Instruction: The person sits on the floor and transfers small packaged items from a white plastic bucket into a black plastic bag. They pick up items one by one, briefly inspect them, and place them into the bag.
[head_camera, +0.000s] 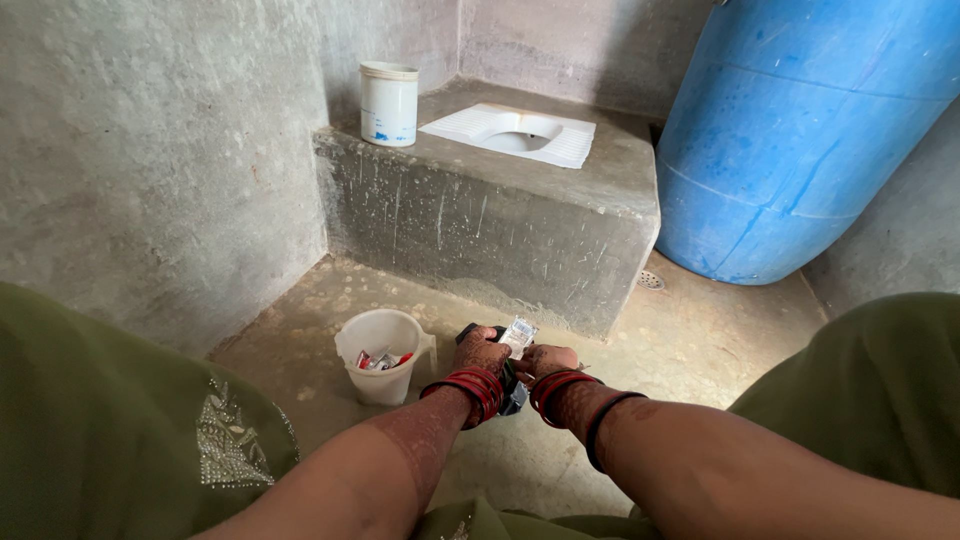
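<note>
Looking down from the head camera, the left hand (481, 352) and right hand (545, 360) met over the concrete floor (690, 340), both closed on a small silvery sachet (518, 335), apparently at the tearing step; a dark object (512, 392) sat partly hidden beneath them. Any next move likely called for a firm pinch, with the white jug (385, 355) just beside the left hand, the concrete step (480, 235) ahead, the blue barrel (800, 130) well apart, and open floor to the right.
</note>
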